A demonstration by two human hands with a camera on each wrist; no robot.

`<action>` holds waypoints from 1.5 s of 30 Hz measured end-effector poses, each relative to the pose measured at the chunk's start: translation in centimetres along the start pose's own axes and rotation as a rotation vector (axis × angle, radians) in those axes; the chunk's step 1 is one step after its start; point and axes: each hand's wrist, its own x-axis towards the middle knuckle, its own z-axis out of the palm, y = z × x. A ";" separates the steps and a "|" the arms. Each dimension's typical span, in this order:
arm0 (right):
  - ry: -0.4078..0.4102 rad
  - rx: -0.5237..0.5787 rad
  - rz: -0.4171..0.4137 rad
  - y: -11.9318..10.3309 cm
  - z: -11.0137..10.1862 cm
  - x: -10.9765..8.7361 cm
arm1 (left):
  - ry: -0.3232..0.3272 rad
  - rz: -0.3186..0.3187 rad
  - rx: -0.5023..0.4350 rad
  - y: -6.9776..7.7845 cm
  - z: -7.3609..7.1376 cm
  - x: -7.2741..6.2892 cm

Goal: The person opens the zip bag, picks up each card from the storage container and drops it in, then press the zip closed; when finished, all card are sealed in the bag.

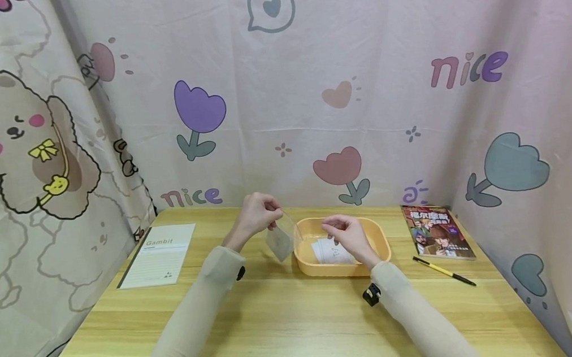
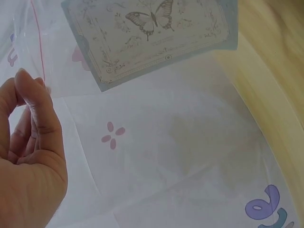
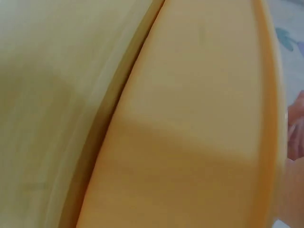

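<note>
Thumb and fingertips of my left hand (image 1: 256, 215) pinch the top of a clear zip bag (image 1: 290, 229) with a red line along its seal. The bag hangs tilted just left of the yellow-orange plastic basket (image 1: 310, 269). Inside it shows a pale blue-edged card or packet (image 2: 156, 40) printted with a butterfly. My right hand (image 1: 354, 239) is over the basket, fingers loosely bent, above white paper cards (image 1: 330, 252) with dark marks lying inside. In the right wrist view the basket's outer wall (image 3: 190, 118) hides most of that hand.
On the wooden table (image 1: 288, 325), a white notebook (image 1: 157, 256) marked "Gambit" lies at the left. To the right are a colourful comic-style book (image 1: 439, 233) and a yellow-and-black pen (image 1: 444, 270). A printed curtain (image 1: 269, 106) stands behind the table and along its sides.
</note>
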 end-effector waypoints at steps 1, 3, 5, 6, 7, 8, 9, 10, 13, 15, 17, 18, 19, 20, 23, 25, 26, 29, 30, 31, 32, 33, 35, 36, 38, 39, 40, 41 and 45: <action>-0.012 -0.008 0.011 0.2 -0.3 0.1 | 0.001 0.000 0.003 0.0 0.0 0.0; -0.033 -0.032 0.036 0.6 -0.9 0.5 | 0.001 -0.001 0.005 -0.1 0.0 -0.1; -0.055 -0.063 0.059 0.9 -1.5 0.8 | -0.001 -0.006 0.005 -0.2 -0.1 -0.2; -0.066 -0.080 0.064 1.1 -1.8 1.0 | -0.003 -0.008 0.004 -0.2 0.0 -0.2; -0.079 -0.091 0.068 1.2 -2.1 1.1 | -0.005 -0.011 0.004 -0.3 0.0 -0.2; -0.090 -0.105 0.074 1.3 -2.3 1.2 | -0.008 -0.015 0.002 -0.3 0.0 -0.2; -0.105 -0.119 0.077 1.4 -2.5 1.3 | -0.010 -0.017 0.001 -0.3 0.0 -0.3; -0.122 -0.124 0.079 1.5 -2.7 1.4 | -0.013 -0.019 0.003 -0.4 0.0 -0.3; -0.186 -0.152 0.109 1.7 -3.2 1.6 | -0.015 -0.018 0.003 -0.4 0.0 -0.3; -0.231 -0.184 0.134 1.9 -3.5 1.6 | -0.012 -0.017 0.002 -0.4 0.1 -0.4; -0.267 -0.232 0.159 2.0 -3.8 1.6 | -0.013 -0.021 0.002 -0.3 0.1 -0.4; -0.282 -0.256 0.166 2.1 -3.9 1.6 | -0.015 -0.024 0.003 -0.3 0.1 -0.4; -0.294 -0.281 0.171 2.2 -4.0 1.5 | -0.019 -0.028 0.006 -0.3 0.2 -0.4; -0.302 -0.303 0.178 2.3 -4.1 1.5 | -0.025 -0.034 0.008 -0.3 0.2 -0.4; -0.325 -0.357 0.189 2.6 -4.4 1.5 | -0.044 -0.040 0.016 -0.4 0.3 -0.4; -0.337 -0.386 0.190 2.8 -4.5 1.5 | -0.049 -0.040 0.024 -0.4 0.4 -0.3; -0.344 -0.401 0.190 2.9 -4.6 1.5 | -0.051 -0.037 0.027 -0.4 0.5 -0.3; -0.369 -0.428 0.204 3.2 -4.8 1.6 | -0.054 -0.032 0.031 -0.4 0.6 -0.2; -0.379 -0.440 0.211 3.3 -4.9 1.6 | -0.053 -0.030 0.032 -0.4 0.7 -0.2; -0.390 -0.450 0.220 3.3 -5.0 1.5 | -0.054 -0.030 0.032 -0.4 0.7 -0.2; -0.399 -0.452 0.230 3.4 -5.1 1.5 | -0.056 -0.029 0.029 -0.4 0.8 -0.1; -0.405 -0.452 0.244 3.5 -5.1 1.5 | -0.057 -0.028 0.025 -0.4 0.8 -0.1; -0.405 -0.457 0.263 3.6 -5.3 1.5 | -0.058 -0.025 0.022 -0.4 1.0 0.0; -0.402 -0.460 0.270 3.7 -5.3 1.5 | -0.058 -0.024 0.019 -0.4 1.0 0.1; -0.397 -0.454 0.285 3.7 -5.3 1.5 | -0.058 -0.027 0.010 -0.4 1.1 0.2; -0.399 -0.463 0.284 3.8 -5.3 1.5 | -0.058 -0.030 0.008 -0.5 1.2 0.2; -0.405 -0.472 0.280 3.8 -5.3 1.5 | -0.056 -0.034 0.009 -0.5 1.2 0.2; -0.414 -0.485 0.274 3.8 -5.3 1.4 | -0.056 -0.039 0.006 -0.5 1.3 0.2; -0.440 -0.539 0.244 3.9 -4.9 1.2 | -0.051 -0.046 -0.010 -0.7 1.5 0.1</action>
